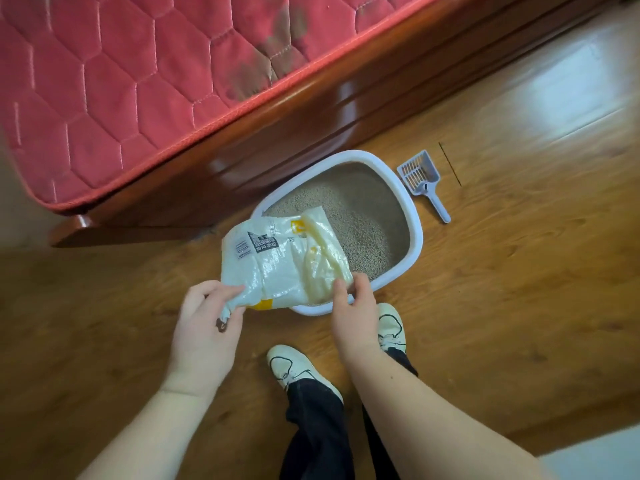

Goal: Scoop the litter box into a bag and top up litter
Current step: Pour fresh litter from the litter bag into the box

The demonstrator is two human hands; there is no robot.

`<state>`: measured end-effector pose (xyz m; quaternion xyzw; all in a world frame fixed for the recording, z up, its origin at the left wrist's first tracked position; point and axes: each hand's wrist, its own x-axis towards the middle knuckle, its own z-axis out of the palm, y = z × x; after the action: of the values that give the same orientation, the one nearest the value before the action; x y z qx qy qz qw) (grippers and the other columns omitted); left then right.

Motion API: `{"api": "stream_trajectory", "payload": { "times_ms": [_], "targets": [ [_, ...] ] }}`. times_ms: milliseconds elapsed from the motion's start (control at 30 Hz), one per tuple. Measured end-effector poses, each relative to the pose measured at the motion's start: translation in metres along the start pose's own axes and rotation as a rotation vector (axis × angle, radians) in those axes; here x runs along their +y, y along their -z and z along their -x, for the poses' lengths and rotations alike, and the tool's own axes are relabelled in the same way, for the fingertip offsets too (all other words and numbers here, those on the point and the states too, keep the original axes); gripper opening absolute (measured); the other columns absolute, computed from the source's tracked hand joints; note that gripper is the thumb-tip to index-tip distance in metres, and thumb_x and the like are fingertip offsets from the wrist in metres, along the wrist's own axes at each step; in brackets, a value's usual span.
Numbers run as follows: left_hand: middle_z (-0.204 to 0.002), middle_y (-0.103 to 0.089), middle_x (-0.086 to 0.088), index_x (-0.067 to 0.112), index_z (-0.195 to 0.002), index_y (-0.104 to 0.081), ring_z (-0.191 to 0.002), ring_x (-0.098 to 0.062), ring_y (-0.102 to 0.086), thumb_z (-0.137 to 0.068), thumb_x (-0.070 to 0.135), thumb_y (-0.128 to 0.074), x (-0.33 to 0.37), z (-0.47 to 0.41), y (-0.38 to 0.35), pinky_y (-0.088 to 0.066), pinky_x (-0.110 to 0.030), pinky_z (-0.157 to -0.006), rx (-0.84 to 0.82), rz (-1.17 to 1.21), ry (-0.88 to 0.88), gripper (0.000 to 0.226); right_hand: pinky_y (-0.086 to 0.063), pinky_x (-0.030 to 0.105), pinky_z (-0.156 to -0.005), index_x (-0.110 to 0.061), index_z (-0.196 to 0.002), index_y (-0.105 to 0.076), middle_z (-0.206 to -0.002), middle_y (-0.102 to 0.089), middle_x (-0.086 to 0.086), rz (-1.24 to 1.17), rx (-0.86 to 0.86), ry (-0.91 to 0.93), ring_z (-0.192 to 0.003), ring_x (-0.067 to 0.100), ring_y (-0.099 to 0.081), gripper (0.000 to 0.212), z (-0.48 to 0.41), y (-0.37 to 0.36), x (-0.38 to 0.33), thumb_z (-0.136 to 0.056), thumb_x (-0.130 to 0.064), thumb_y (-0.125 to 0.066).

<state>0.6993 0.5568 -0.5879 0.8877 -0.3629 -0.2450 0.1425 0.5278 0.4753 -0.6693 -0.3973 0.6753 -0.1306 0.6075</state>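
- We hold a crinkled white plastic litter bag with yellow patches (287, 261) tipped over the near end of a white oval plastic litter box (412, 216). The box sits on the wooden floor (519, 306) just beyond our fingers.
- Our left hand (204, 317) grips the bag's bunched lower corner, fingers curled tight round the twisted film. Our right hand (353, 306) pinches the opposite edge between thumb and fingers.
- The bag looks slack and partly emptied, so we judge it light, soft and floppy. The glossy film is likely to be slippery and to fold over on itself.
- The gathered corner and the side seam seem the surest holds. A grip on flat film would probably slide.
- From our fingers the bag's far end reaches out over the grey-brown litter granules (367, 220). We cannot tell whether any litter is pouring.
- Print on the bag: a black panel with pale characters, a barcode beside it and a small yellow square. None of it is legible to us.
- A pale lilac slotted plastic scoop (420, 174) lies on the floor, far beyond our right fingers and just past the box's far rim.
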Motion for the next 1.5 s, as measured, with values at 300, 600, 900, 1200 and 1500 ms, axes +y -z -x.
{"api": "stream_trajectory", "payload": {
  "times_ms": [300,600,900,1200,1500],
  "targets": [
    [-0.106,-0.045,0.005,0.01,-0.099,-0.07,-0.096,0.0,-0.045,-0.079,-0.008,-0.072,0.001,-0.006,0.008,-0.031,-0.005,-0.088,0.027,-0.083,-0.026,0.027,-0.043,0.029,-0.08,-0.019,-0.094,-0.052,-0.091,-0.052,0.0,-0.044,-0.035,0.069,-0.081,0.013,-0.048,0.004,-0.001,-0.015,0.001,-0.097,-0.017,-0.05],
    [-0.104,-0.044,0.006,0.007,-0.095,-0.069,-0.103,-0.024,-0.05,-0.077,-0.011,-0.071,0.001,-0.021,0.004,-0.032,-0.02,-0.095,-0.065,-0.258,-0.205,0.026,-0.047,0.035,-0.086,-0.015,-0.099,-0.06,-0.093,-0.063,0.001,-0.041,0.028,-0.146,-0.088,0.021,-0.056,0.007,-0.002,-0.022,0.029,-0.095,-0.02,-0.059],
    [-0.096,-0.043,0.006,0.005,-0.088,-0.071,-0.091,-0.022,-0.047,-0.079,0.009,-0.059,0.016,-0.019,0.0,-0.03,-0.011,-0.092,-0.07,-0.315,-0.475,0.015,-0.035,0.02,-0.057,-0.017,-0.076,-0.052,-0.066,-0.047,-0.008,-0.224,0.072,-0.298,-0.06,0.009,-0.036,0.019,-0.005,-0.025,0.041,-0.093,-0.015,-0.06],
    [-0.094,-0.047,0.002,0.005,-0.088,-0.071,-0.087,-0.025,-0.049,-0.082,0.015,-0.056,0.017,-0.007,-0.005,-0.034,-0.018,-0.087,-0.062,-0.317,-0.492,0.019,-0.038,0.01,-0.056,-0.015,-0.09,-0.061,-0.085,-0.066,0.007,-0.283,0.086,-0.325,-0.071,0.014,-0.049,0.005,-0.004,-0.014,0.041,-0.094,-0.015,-0.058],
    [-0.095,-0.046,0.005,0.003,-0.085,-0.074,-0.087,-0.021,-0.049,-0.083,0.012,-0.057,0.028,0.008,0.002,-0.031,-0.009,-0.092,-0.041,-0.28,-0.566,0.019,-0.038,0.013,-0.056,-0.01,-0.089,-0.058,-0.077,-0.059,0.007,-0.277,0.104,-0.317,-0.069,0.015,-0.045,0.007,0.005,-0.012,0.045,-0.094,-0.016,-0.058]
  ]
}}
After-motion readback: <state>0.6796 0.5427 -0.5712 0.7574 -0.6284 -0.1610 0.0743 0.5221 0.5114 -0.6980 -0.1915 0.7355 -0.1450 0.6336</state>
